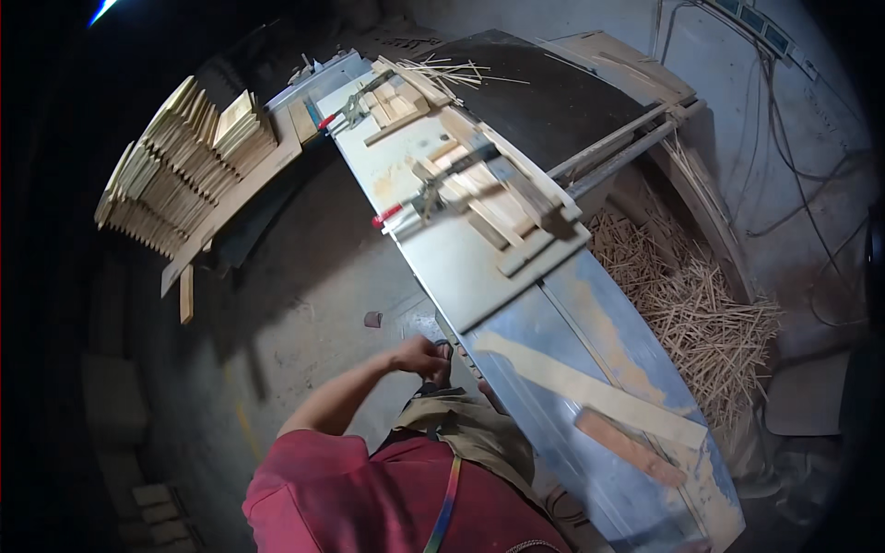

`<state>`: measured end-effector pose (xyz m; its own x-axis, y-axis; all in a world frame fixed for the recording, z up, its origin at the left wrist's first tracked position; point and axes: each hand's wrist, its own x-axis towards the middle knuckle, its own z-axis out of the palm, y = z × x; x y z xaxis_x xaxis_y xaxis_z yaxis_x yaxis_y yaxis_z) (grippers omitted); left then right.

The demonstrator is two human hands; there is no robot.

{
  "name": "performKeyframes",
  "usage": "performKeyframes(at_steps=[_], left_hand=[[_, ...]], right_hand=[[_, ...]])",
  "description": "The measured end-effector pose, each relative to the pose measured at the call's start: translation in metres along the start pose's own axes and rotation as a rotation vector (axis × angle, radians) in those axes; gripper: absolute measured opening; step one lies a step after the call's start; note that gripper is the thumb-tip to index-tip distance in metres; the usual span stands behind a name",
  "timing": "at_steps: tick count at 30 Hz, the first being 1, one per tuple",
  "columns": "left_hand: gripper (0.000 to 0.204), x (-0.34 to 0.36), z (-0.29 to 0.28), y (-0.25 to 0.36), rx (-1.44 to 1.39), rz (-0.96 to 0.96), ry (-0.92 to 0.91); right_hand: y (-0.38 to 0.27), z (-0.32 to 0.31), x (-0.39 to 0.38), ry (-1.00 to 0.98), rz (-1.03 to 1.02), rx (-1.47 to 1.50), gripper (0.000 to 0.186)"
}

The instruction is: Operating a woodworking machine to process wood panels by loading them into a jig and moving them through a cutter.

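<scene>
My left hand (419, 358) is curled beside the near edge of the metal table (572, 359), low at the middle of the view; what its fingers hold is hidden. A sliver of my right hand (489, 394) shows past that edge, its fingers unclear. On the table lie a long pale wooden strip (590, 392) and a reddish wooden block (627, 447). Farther along, a white board (424, 267) carries two jigs of wood pieces (484, 198), each with a red-handled toggle clamp (387, 216).
Stacked notched panels (175, 175) sit on a board at upper left. A dark panel (525, 92) and wooden rails (608, 147) are at upper right, above a heap of thin offcuts (691, 332). Cables (784, 138) hang down the wall. A small object (372, 319) lies on the floor.
</scene>
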<state>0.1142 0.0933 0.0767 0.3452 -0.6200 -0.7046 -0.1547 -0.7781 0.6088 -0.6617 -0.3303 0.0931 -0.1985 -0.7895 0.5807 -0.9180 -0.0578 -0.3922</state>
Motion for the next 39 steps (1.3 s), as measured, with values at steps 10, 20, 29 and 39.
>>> performKeyframes(at_steps=[10,20,29,39], left_hand=[[0.084,0.084,-0.594,-0.071,0.604,0.113,1.552],[0.045,0.194,-0.763,-0.127,0.710,0.157,1.108],[0.038,0.195,-0.784,-0.108,0.727,-0.219,0.864],[0.068,0.218,-0.875,-0.184,0.692,0.258,0.572]], right_hand=[[-0.719,0.098,-0.334,-1.283,-0.055,0.800,0.051],[-1.006,0.084,-0.468,-0.962,0.548,1.038,0.045],[-0.995,0.092,-0.501,-0.816,0.741,0.808,0.050],[-1.057,0.056,-0.496,-0.435,0.457,0.178,0.049]])
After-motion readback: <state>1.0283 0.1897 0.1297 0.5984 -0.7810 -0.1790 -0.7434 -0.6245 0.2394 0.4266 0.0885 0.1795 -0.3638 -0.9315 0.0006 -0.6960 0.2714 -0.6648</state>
